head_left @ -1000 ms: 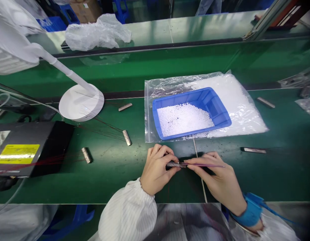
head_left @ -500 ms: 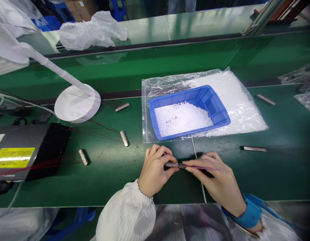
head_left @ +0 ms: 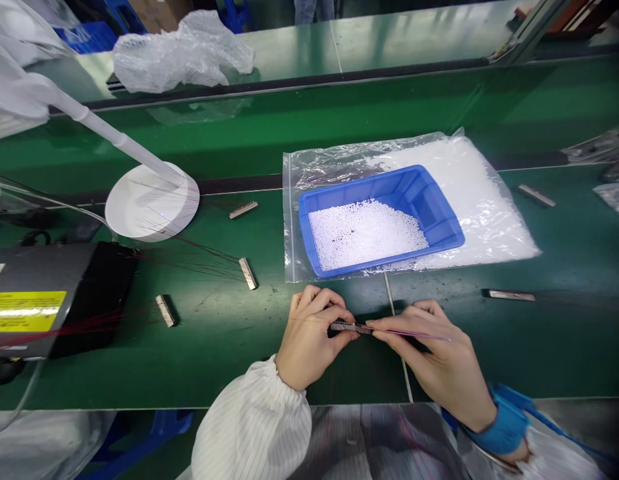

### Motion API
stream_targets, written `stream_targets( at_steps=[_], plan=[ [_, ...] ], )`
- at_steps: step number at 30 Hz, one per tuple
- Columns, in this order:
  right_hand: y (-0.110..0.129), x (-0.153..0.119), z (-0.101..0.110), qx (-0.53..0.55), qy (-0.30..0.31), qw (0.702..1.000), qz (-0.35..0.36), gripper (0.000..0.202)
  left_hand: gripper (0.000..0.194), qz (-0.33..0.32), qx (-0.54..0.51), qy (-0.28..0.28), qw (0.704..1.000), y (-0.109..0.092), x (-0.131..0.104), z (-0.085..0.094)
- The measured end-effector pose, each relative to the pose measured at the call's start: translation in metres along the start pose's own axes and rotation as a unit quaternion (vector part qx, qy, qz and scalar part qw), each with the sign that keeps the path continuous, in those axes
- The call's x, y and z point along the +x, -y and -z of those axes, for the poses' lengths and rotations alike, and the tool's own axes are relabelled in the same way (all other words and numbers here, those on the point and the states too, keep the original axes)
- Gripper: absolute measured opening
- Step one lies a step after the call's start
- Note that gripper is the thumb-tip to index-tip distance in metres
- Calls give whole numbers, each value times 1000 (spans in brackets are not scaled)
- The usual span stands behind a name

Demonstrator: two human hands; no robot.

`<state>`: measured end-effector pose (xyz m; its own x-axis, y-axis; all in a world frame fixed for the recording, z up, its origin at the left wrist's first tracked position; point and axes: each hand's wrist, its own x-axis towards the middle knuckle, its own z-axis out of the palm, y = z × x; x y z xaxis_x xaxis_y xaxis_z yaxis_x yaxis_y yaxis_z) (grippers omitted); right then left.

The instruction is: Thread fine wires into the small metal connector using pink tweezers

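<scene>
In the head view, my left hand [head_left: 309, 347] is clamped, thumb against forefinger, on the small dark strip [head_left: 350, 327], which is located above the near part of the green table [head_left: 139, 373], on the near side of the blue tray [head_left: 434, 217]. The strip's long axis runs left to right between my hands, nearly level, with its right end at the fingertips of my right hand [head_left: 442, 357]. My right hand is closed on the thin pink rod [head_left: 414, 334], aligned roughly with the strip; whether these fingertips also grip the strip, I cannot tell.
</scene>
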<state>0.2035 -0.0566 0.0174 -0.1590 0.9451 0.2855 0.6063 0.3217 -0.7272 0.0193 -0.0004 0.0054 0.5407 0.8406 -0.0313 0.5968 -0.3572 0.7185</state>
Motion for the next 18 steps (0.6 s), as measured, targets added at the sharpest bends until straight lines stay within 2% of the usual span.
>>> stream_targets(
  at_steps=[8, 18],
  plan=[
    [-1, 0, 1, -15, -12, 1000, -10, 22, 10, 5, -7, 6, 1000, -2, 1, 2],
    [1, 3, 1, -15, 11, 1000, 0, 23, 10, -4, -8, 1, 1000, 0, 1, 1]
  ],
)
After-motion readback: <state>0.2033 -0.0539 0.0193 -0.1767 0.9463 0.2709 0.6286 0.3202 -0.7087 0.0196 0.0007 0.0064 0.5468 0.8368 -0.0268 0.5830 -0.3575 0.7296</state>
